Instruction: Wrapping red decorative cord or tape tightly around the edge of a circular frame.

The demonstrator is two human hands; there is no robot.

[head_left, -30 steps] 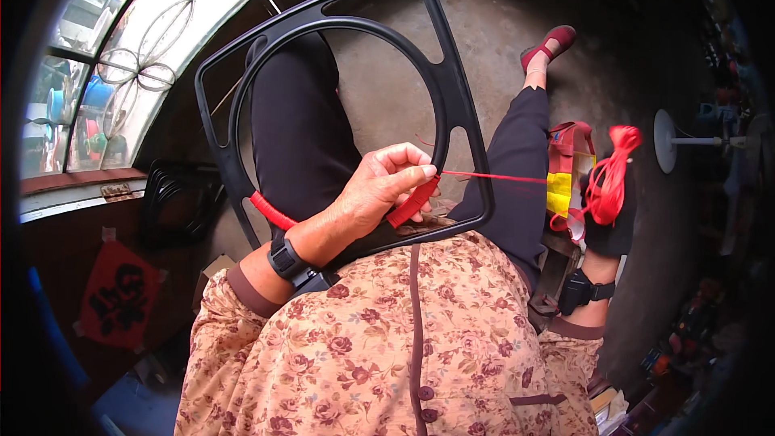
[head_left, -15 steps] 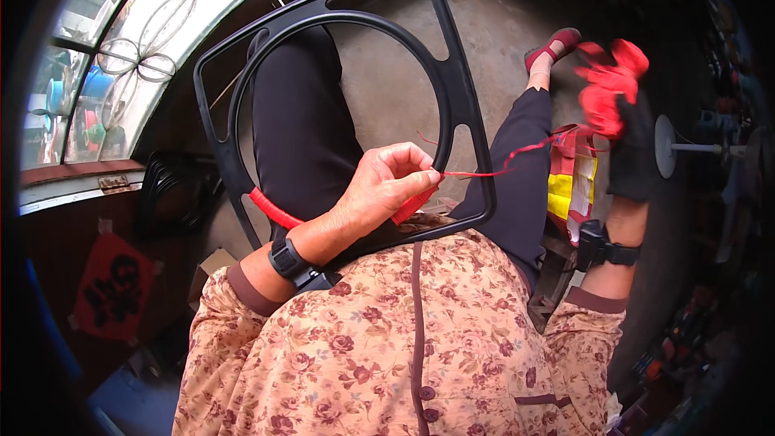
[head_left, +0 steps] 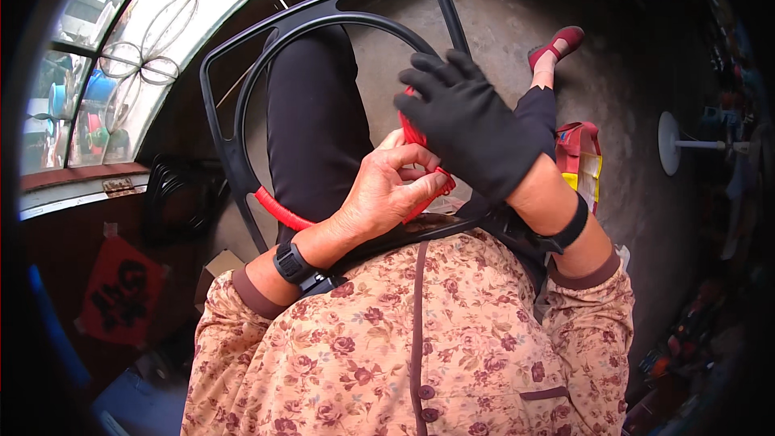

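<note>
A black frame (head_left: 379,19) with a round ring inside a squarish outline rests across my lap. Red cord wrapping (head_left: 278,211) covers the near-left part of its ring. My bare left hand (head_left: 389,186) pinches the red cord at the ring's near-right side, thumb against fingers. My right hand (head_left: 476,129), in a black glove, is just above and beyond it, back upward, over the ring's right side. A red cord bundle (head_left: 413,125) shows at the glove's left edge; most of it is hidden under the palm and fingers.
A red and yellow bag (head_left: 583,157) stands by my right leg, and a white disc on a stalk (head_left: 668,145) lies beyond it. Dark coiled items (head_left: 182,198) sit under the window on the left. My outstretched foot wears a red shoe (head_left: 569,42).
My gloved right hand has come in from the far right to the ring, bringing the red cord bundle. The stretched cord has slackened from view. My left hand keeps its pinch.
</note>
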